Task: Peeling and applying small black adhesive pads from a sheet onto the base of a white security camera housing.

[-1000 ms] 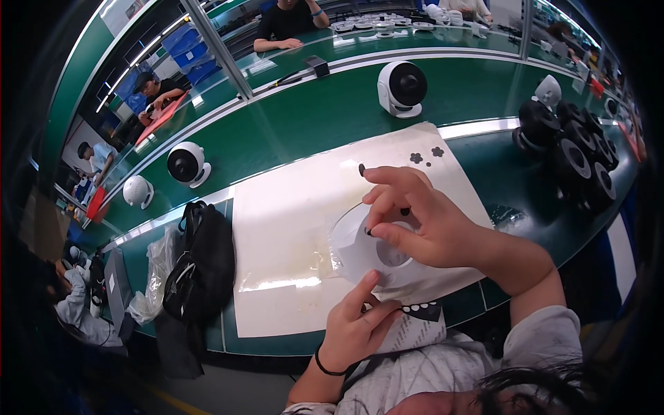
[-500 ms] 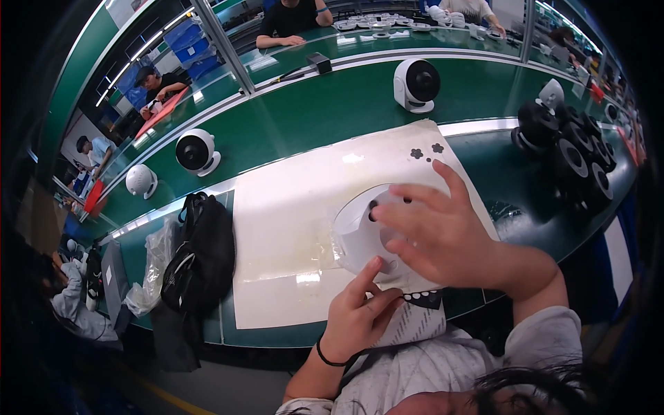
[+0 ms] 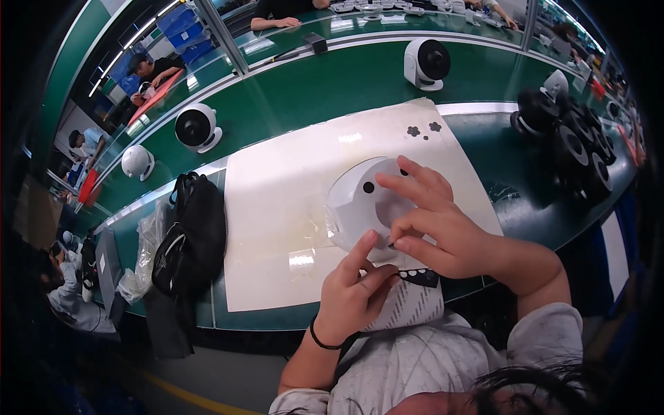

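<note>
Shell of glossy white plastic (image 3: 356, 207) rests on the beige mat (image 3: 270, 221) before us, probably laid there to spare its finish. One black dot (image 3: 369, 187) sits on it; another shows partly behind our fingers. Our right hand (image 3: 443, 232) bends over its near part, thumb and forefinger together on a small dark piece (image 3: 391, 244), too slight to identify. Our left hand (image 3: 351, 297) has its grip pinched on the dot sheet (image 3: 418, 277), likely to keep dots within reach, while its index fingertip meets the shell's near edge, seemingly as a steady.

Black flower-shaped marks (image 3: 413, 131) dot the mat's far right corner. On our green table (image 3: 508, 190), a black bag (image 3: 190, 238) slumps beside crumpled clear plastic (image 3: 145, 252) to our left; black round parts (image 3: 574, 149) cluster to our right. Beyond, white cameras with black fronts (image 3: 432, 61) stand on a green strip. Further off, we see co-workers (image 3: 149, 72) and blue bins (image 3: 183, 31).
</note>
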`<act>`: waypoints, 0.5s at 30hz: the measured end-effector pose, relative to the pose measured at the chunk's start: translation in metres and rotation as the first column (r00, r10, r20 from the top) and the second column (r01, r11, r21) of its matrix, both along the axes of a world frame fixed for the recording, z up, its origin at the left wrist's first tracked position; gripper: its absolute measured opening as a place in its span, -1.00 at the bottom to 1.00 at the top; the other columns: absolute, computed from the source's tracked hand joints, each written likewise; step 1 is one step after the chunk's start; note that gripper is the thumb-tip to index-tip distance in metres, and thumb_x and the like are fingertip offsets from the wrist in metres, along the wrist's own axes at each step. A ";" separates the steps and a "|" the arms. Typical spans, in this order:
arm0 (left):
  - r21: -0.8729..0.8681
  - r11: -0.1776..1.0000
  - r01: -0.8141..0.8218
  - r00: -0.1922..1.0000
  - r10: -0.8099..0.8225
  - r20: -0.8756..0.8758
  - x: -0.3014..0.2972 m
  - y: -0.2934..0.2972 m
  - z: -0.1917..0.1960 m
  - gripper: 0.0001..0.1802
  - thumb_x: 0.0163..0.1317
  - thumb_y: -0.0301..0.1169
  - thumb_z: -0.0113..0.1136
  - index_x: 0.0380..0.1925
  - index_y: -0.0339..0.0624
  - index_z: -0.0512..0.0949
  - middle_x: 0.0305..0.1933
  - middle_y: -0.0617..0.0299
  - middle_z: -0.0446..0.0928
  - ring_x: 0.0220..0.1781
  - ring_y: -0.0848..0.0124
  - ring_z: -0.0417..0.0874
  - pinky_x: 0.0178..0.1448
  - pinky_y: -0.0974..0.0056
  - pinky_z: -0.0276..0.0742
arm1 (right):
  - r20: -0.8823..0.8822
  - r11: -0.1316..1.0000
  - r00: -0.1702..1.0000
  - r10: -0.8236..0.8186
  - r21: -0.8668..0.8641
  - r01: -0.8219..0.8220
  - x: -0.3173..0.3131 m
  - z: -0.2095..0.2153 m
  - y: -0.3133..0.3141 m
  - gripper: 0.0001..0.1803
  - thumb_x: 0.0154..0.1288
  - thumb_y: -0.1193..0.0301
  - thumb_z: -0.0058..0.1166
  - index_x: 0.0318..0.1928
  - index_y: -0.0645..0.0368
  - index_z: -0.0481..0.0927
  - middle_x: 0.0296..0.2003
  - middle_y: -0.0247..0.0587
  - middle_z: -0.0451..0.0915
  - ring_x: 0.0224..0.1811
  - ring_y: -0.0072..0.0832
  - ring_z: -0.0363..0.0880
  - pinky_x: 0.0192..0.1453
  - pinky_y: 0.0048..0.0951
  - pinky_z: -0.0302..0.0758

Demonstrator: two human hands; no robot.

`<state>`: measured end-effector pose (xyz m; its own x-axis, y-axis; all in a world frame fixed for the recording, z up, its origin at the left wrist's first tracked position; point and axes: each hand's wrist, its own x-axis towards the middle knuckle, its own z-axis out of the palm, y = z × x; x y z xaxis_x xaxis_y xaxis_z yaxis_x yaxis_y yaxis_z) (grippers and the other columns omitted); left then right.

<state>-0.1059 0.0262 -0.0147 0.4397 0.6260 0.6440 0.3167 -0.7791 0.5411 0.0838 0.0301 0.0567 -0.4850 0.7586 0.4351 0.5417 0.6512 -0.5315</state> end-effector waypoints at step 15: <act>-0.025 1.000 0.000 1.000 0.001 0.004 -0.011 0.002 0.003 -0.77 -0.19 -0.52 0.33 -0.42 -0.14 0.59 0.18 0.04 0.30 -0.49 0.41 0.51 -0.40 0.36 0.48 | 0.274 0.983 0.960 -0.059 0.182 0.008 -0.004 0.013 -0.006 -0.86 0.05 0.37 0.08 -0.34 0.08 0.54 0.15 -0.23 0.32 0.30 -0.27 0.13 0.28 -0.04 -0.09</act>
<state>-0.1172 0.0287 -0.0120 0.4365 0.6423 0.6300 0.3146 -0.7650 0.5619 0.0798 0.0242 0.0696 -0.5812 0.6997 0.4156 0.6746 0.6998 -0.2348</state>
